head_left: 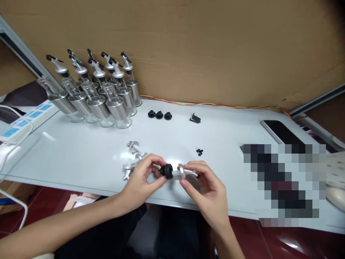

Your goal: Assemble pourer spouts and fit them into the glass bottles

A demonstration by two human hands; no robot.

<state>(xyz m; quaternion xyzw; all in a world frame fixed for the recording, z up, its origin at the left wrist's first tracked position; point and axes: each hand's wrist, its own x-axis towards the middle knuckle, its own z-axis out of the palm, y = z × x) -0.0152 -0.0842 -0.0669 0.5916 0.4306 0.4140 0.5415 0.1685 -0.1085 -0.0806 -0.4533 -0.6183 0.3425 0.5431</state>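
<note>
Above the table's front edge, my left hand (147,174) grips a ribbed black rubber stopper (167,171) between thumb and fingers. My right hand (208,185) pinches a silver pourer spout (182,172) by its round collar. The spout's stem points left and meets the stopper's open end; how deep it goes in, I cannot tell. Just behind my left hand lie several loose silver pourer spouts (133,145), partly hidden by it. Small black parts (199,152) form a little cluster beyond my right hand.
Glass-and-steel bottles (118,111), several topped with pourers, crowd the back left. Three black stoppers (159,114) and thin black flaps (195,118) lie near the back. A phone (283,135) lies at right by a pixelated area. A power strip (27,120) borders the left.
</note>
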